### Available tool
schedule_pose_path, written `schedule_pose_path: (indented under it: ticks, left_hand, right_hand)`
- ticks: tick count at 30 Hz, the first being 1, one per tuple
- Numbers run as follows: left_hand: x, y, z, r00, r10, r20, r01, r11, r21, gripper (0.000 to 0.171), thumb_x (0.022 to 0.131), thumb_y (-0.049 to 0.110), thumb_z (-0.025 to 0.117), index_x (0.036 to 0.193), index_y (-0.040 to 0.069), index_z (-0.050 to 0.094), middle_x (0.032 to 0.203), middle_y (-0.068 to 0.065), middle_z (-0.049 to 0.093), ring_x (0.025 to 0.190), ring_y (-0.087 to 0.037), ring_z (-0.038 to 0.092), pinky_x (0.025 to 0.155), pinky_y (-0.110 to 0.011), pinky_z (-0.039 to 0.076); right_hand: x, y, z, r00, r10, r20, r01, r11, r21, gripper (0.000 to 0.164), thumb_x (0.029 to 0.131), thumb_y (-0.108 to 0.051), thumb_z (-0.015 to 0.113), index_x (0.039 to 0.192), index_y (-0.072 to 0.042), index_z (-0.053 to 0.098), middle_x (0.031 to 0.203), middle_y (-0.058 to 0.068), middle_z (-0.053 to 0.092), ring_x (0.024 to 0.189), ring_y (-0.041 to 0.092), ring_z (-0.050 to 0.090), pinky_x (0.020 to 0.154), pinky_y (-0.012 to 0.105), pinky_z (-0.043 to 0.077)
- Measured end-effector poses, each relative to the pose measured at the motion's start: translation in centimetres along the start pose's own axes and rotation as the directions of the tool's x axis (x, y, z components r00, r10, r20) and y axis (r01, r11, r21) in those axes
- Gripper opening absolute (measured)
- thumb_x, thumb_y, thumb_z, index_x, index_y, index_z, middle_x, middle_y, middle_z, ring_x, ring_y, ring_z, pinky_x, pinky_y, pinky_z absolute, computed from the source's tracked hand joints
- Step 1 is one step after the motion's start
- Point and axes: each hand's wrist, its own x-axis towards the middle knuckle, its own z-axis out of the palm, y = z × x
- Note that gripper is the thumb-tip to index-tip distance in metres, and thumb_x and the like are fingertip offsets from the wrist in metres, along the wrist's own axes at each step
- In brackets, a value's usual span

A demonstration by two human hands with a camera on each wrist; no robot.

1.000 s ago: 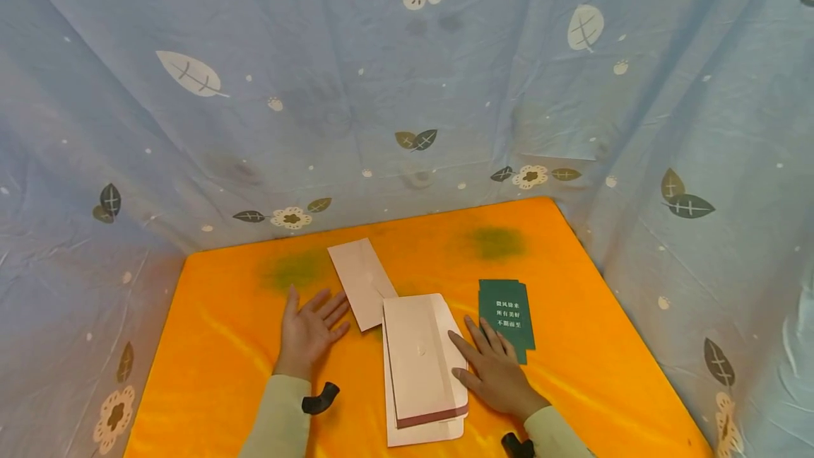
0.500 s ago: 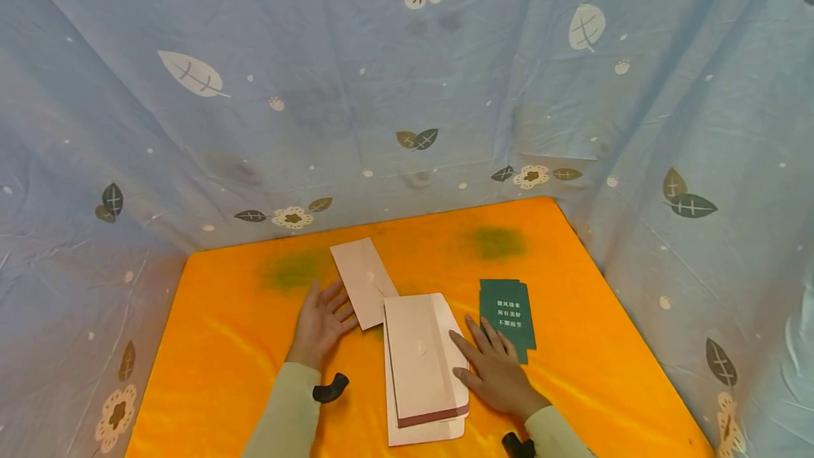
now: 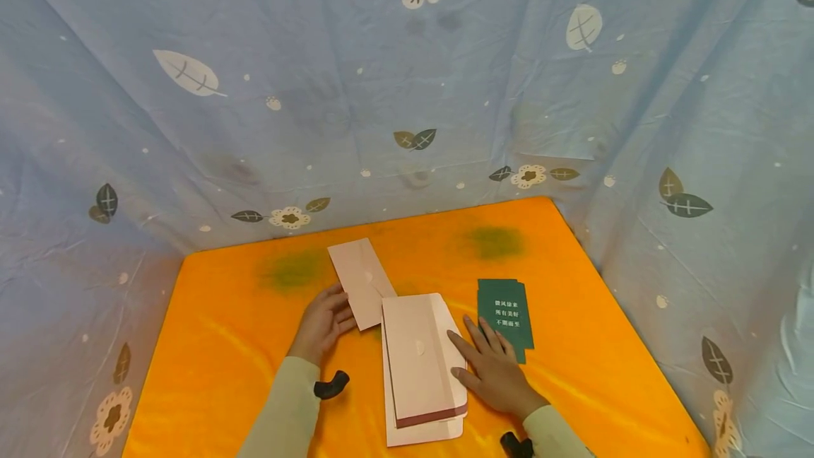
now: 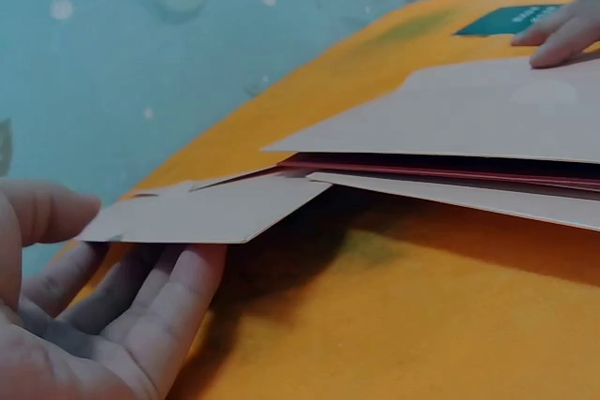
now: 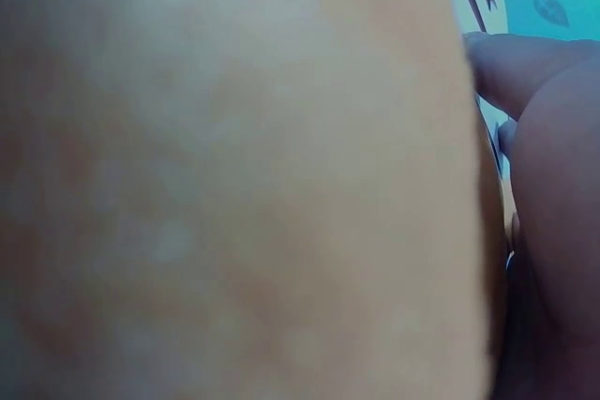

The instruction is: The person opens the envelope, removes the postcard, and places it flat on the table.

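A pale pink envelope (image 3: 361, 278) lies slanted at the left back, its lower right corner against a small pile of pink envelopes (image 3: 416, 366). My left hand (image 3: 321, 324) is at its left edge; in the left wrist view the thumb (image 4: 56, 214) is over the edge and the fingers (image 4: 178, 311) are underneath. A dark red layer shows between the pile's pale sheets. Flat on the pile's right side rests my right hand (image 3: 497, 374), fingers spread, overlapping the green cards (image 3: 504, 302) with white characters. The right wrist view is mostly filled by a blurred close surface.
An orange cloth (image 3: 222, 345) covers the table. A blue curtain (image 3: 356, 104) with leaf and flower prints stands round the back and sides. Black curved pieces, such as the one by the left cuff (image 3: 331, 385), sit at both sleeves.
My left hand, palm up and apart at first, has moved right to the slanted envelope's edge and put its fingers under it. The right hand stays in place.
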Motion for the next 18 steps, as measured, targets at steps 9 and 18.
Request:
schedule_pose_path:
  ticks: [9, 18]
  left_hand:
    - [-0.08, -0.68, 0.37, 0.997, -0.002, -0.072, 0.001, 1.000, -0.009, 0.058, 0.112, 0.003, 0.056, 0.166, 0.003, 0.036, 0.130, -0.020, 0.071, 0.105, -0.029, 0.077, 0.088, -0.045, 0.063]
    - [-0.23, -0.85, 0.50, 0.995, 0.005, -0.104, -0.007, 1.000, -0.013, 0.059, 0.110, 0.002, 0.058, 0.166, 0.005, 0.038, 0.123, -0.018, 0.074, 0.099, -0.028, 0.077, 0.084, -0.044, 0.064]
  right_hand:
    - [-0.03, -0.13, -0.06, 1.000, 0.002, 0.003, -0.002, 1.000, -0.015, 0.064, 0.111, -0.049, 0.060, 0.169, -0.026, 0.045, 0.178, 0.014, 0.022, 0.162, 0.045, 0.014, 0.118, 0.073, 0.017]
    - [0.07, -0.12, -0.38, 0.997, 0.038, 0.069, -0.037, 0.999, -0.018, 0.065, 0.112, -0.052, 0.056, 0.170, -0.026, 0.042, 0.180, 0.012, 0.015, 0.164, 0.041, 0.006, 0.120, 0.071, 0.013]
